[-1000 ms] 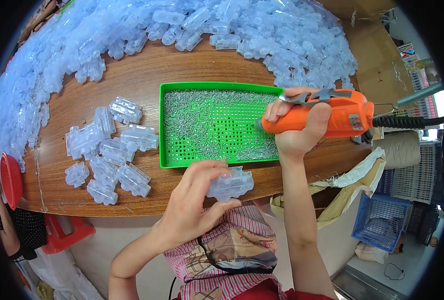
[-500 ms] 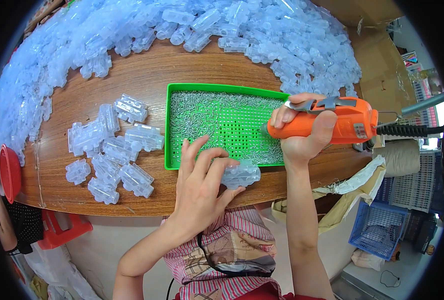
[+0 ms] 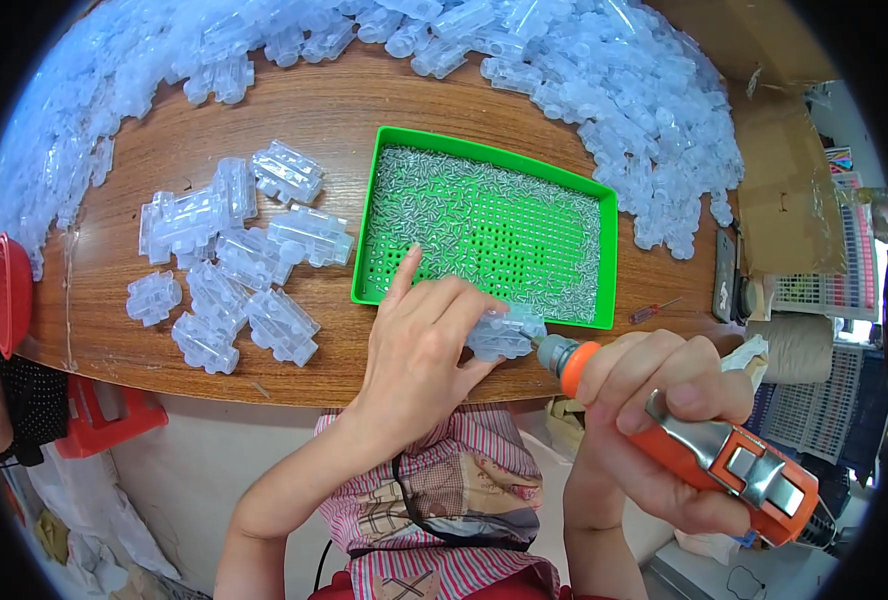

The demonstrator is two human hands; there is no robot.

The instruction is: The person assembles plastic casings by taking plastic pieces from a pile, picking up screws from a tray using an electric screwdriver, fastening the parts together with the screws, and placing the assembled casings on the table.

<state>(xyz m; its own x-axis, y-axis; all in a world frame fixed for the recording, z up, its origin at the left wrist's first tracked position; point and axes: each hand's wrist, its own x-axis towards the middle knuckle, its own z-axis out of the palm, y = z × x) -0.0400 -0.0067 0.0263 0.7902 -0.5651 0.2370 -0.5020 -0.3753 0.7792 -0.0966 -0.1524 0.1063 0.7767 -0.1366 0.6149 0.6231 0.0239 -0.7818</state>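
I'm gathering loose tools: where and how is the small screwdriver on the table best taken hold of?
Probably by its reddish handle, pinched from above: the screwdriver lies flat beside the tray, its handle is thicker than the shaft, and nothing covers it.

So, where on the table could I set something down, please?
Bare tabletop lies between the far pile of clear plastic parts and the green tray, and between the smaller cluster and the red bowl. The tray's near edge is crowded: left hand with a part, right hand with the orange power driver.
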